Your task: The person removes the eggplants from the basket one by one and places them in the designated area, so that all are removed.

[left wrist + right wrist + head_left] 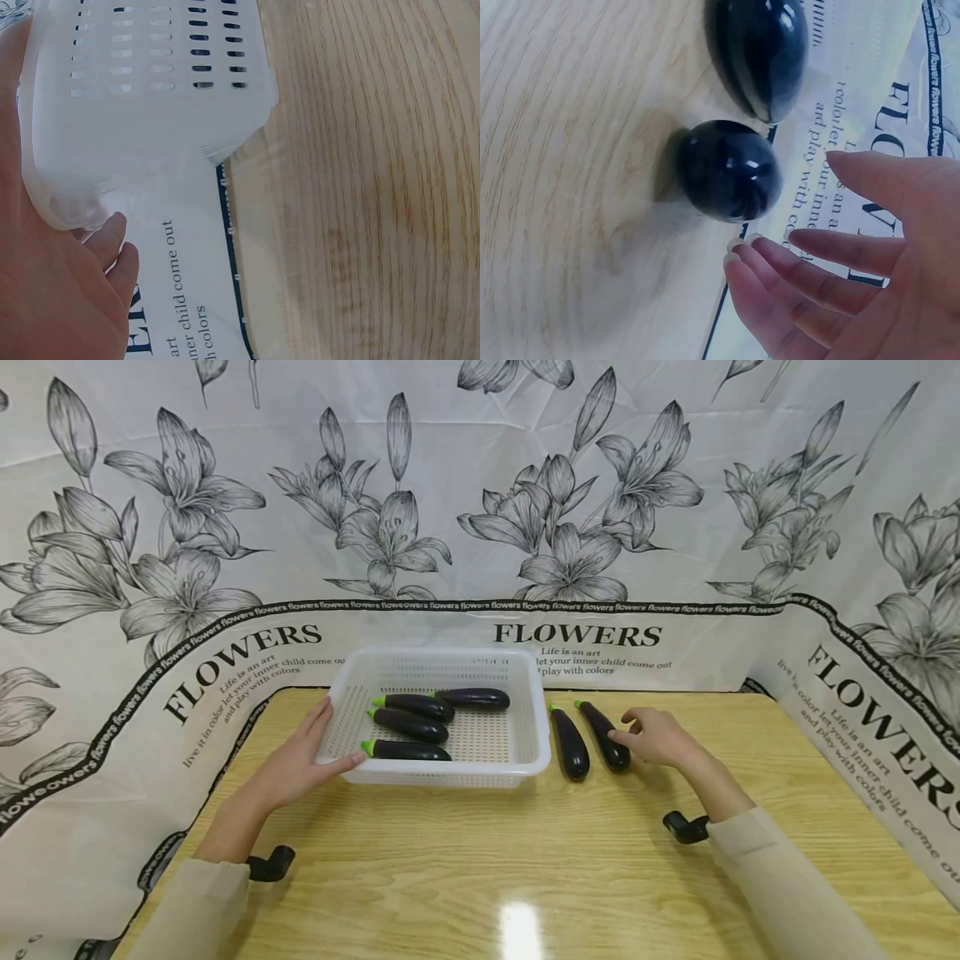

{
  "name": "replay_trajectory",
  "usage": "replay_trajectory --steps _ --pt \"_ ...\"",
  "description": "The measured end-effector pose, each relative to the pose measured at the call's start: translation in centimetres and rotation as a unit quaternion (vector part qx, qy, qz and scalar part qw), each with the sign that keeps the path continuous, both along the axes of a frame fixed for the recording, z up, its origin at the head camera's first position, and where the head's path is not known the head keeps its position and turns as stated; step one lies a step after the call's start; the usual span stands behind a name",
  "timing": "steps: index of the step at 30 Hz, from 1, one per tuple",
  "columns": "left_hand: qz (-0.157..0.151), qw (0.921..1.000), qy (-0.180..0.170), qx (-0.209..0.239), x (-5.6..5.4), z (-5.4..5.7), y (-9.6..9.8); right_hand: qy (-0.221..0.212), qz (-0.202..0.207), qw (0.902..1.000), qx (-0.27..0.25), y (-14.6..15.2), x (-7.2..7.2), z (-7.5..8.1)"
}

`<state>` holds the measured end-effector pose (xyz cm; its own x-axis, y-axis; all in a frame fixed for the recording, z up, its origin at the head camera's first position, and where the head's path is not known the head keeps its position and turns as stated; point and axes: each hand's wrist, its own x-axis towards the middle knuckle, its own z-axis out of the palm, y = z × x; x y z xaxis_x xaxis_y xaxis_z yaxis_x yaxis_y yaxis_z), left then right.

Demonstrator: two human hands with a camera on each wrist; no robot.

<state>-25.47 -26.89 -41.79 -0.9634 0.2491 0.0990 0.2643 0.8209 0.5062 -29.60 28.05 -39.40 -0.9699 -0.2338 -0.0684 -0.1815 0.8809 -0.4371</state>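
A white plastic basket with slotted walls holds several dark eggplants with green stem ends, among them a front eggplant. My left hand grips its near left corner, thumb on the front rim and fingers along the left side; in the left wrist view, fingertips show below the basket rim. On the table to the basket's right lie two more eggplants, an inner eggplant and an outer eggplant. My right hand is beside the outer one, fingers loosely bent and apart from it in the right wrist view.
The wooden table carries the basket and loose eggplants. Behind and at both sides hangs a white cloth with flower drawings and lettering. Dark wrist mounts project from both sleeves.
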Motion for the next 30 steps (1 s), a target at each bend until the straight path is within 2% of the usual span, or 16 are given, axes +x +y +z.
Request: replay_trajectory --steps 5,13,22,30 --pt "0.001 1.0000 0.002 -0.001 0.0 -0.1 0.0 0.027 0.011 0.9996 -0.003 -0.3 0.2 0.2" --pt "0.000 1.0000 0.007 0.001 0.0 0.0 -0.1 0.044 0.024 0.9987 -0.012 -1.7 1.1 1.3" --pt "-0.004 1.0000 0.005 0.005 -0.1 0.0 -0.1 0.077 0.051 0.9955 -0.023 -4.2 2.3 3.3" --pt "-0.003 1.0000 0.004 0.003 -0.1 0.0 -0.2 0.107 0.091 0.9891 -0.045 -6.7 2.6 4.2"
